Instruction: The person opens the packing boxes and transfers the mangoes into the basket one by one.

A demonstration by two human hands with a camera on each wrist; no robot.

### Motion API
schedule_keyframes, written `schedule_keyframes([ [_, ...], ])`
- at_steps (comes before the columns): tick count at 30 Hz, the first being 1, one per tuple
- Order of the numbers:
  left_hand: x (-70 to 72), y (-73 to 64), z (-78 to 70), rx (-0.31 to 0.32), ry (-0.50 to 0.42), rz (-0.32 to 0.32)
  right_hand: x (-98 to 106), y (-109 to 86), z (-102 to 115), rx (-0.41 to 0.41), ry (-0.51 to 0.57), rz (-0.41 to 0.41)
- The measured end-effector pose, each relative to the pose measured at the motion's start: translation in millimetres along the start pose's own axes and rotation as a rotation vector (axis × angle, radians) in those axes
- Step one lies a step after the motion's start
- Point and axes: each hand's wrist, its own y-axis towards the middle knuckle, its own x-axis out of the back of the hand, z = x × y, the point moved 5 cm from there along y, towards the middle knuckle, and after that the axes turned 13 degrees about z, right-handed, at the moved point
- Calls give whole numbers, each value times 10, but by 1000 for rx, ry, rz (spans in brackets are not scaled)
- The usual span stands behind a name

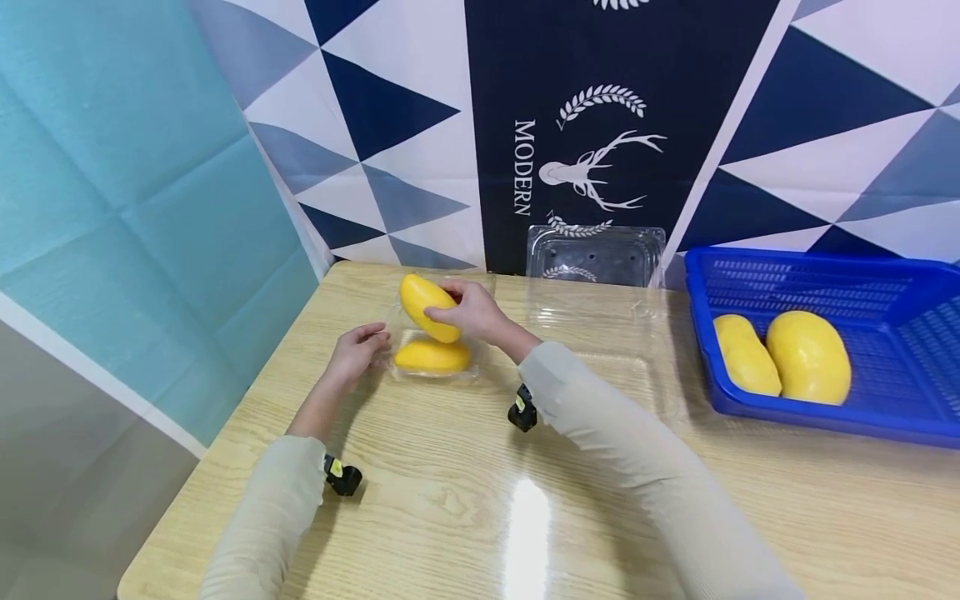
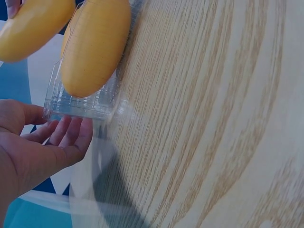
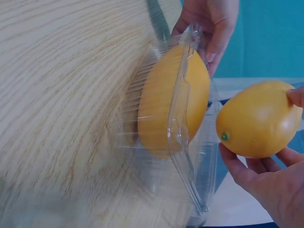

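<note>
My right hand [image 1: 474,310] grips a yellow mango [image 1: 429,307] by its sides, lifted above a clear plastic container [image 1: 474,377]. In the right wrist view a small green spot shows at one end of this mango [image 3: 256,121]. Another mango [image 1: 432,357] lies inside the container, along its near side. At the container's left end, my left hand [image 1: 358,354] holds the edge. The left wrist view shows its thumb at the rim and the bent fingers against the end wall [image 2: 78,108].
To the right stands a blue plastic basket [image 1: 885,429] holding two more yellow mangoes [image 1: 808,358]. Behind my right arm are clear plastic trays or lids [image 1: 596,296], one leaning on the patterned backdrop [image 1: 405,117]. The wooden table [image 1: 427,508] ends at the left.
</note>
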Motion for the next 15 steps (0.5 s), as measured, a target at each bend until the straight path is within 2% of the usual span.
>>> schedule_keyframes([
  [15, -17, 5, 19, 11, -19, 4, 111, -230, 2, -13, 44, -7],
])
